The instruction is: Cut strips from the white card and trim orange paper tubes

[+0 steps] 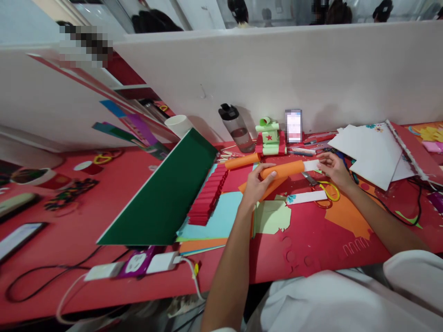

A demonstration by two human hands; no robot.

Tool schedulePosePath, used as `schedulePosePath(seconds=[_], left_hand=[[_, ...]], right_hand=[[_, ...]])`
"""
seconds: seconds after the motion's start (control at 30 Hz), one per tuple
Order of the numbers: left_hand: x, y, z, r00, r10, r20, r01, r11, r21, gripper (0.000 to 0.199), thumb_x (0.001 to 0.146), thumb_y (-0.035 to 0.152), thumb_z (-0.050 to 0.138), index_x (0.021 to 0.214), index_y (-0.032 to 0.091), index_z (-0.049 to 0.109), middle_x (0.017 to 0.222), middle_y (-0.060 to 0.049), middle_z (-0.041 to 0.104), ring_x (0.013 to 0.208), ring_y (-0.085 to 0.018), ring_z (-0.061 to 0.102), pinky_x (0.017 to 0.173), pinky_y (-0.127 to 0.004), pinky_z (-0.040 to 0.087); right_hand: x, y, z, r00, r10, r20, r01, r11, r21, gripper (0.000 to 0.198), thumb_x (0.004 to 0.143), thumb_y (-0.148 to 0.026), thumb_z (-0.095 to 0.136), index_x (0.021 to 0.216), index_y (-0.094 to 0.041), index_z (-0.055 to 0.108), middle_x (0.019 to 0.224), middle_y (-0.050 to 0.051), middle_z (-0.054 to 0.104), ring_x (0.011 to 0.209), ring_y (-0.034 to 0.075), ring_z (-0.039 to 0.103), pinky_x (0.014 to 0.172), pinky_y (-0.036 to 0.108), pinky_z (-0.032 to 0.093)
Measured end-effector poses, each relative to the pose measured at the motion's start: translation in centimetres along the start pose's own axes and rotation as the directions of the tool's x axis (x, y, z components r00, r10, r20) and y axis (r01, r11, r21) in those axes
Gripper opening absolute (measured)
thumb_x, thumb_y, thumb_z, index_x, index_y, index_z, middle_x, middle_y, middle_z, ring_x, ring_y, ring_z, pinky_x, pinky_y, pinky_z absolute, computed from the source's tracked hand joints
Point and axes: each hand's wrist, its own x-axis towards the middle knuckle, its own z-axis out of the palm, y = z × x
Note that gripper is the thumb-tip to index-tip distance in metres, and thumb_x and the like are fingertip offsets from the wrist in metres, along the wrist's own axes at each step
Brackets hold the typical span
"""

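My left hand (259, 183) is closed around the left part of an orange paper tube (287, 169). At the tube's right end a white paper strip (310, 165) sticks out, and the fingers of my right hand (335, 169) pinch its far end. Below the tube lie scissors (328, 191) with yellow and red handles. A white strip with a blue flower print (308, 197) rests beside them. Another orange paper tube (242, 161) lies behind my left hand. A green and red paper model with a star (270, 137) stands at the back.
A dark green board (162, 198) leans at the left, beside pleated red paper (209, 196) on blue sheets (224, 216). A bottle (237, 129) and a phone (294, 126) stand by the partition. White card pieces (374, 152) lie right; a power strip (138, 263) sits near the front edge.
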Motion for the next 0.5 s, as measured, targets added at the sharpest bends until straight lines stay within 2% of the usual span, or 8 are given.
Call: schedulePosePath(seconds=[0.13,0.27,0.4,0.5], left_hand=[[0.6,-1.0,-2.3,0.983,-0.008,-0.186,0.002,0.999,-0.033,0.054,0.085,0.061,0.075,0.116,0.017,0.073,0.114,-0.008,0.075,0.105,-0.025,0.069,0.092,-0.035,0.057],[1.5,-3.6,-4.7,0.925,0.023,-0.379,-0.010,0.999,0.037,0.050,0.086,0.060,0.073,0.112,0.018,0.072,0.110,-0.008,0.073,0.104,-0.025,0.068,0.093,-0.036,0.056],[1.9,-6.2,-5.8,0.919,0.072,-0.388,0.016,0.976,0.217,0.041,0.088,0.056,0.071,0.109,0.021,0.070,0.111,-0.010,0.071,0.113,-0.029,0.066,0.108,-0.045,0.050],[1.7,-6.4,-5.6,0.919,0.125,-0.374,0.018,0.934,0.357,0.039,0.091,0.050,0.068,0.115,0.020,0.070,0.124,-0.016,0.067,0.128,-0.036,0.059,0.118,-0.056,0.042]], right_hand=[[1.1,1.0,-1.0,0.992,0.025,-0.121,-0.017,0.997,0.069,0.037,0.076,-0.044,0.082,0.103,-0.022,0.071,0.088,0.002,0.069,0.065,0.014,0.059,0.057,0.026,0.052],[1.7,2.0,-1.7,0.983,-0.003,-0.184,0.020,0.996,0.091,0.040,0.075,-0.045,0.083,0.106,-0.022,0.073,0.093,0.002,0.070,0.072,0.014,0.061,0.060,0.026,0.052],[1.8,1.9,-1.7,0.989,-0.008,-0.148,0.016,0.998,0.058,0.042,0.074,-0.047,0.084,0.106,-0.022,0.074,0.085,0.001,0.068,0.068,0.014,0.060,0.061,0.028,0.052],[1.5,1.1,-1.5,0.996,-0.013,-0.088,0.017,0.999,0.051,0.040,0.072,-0.046,0.085,0.102,-0.021,0.075,0.079,-0.001,0.067,0.064,0.014,0.058,0.062,0.029,0.052]])
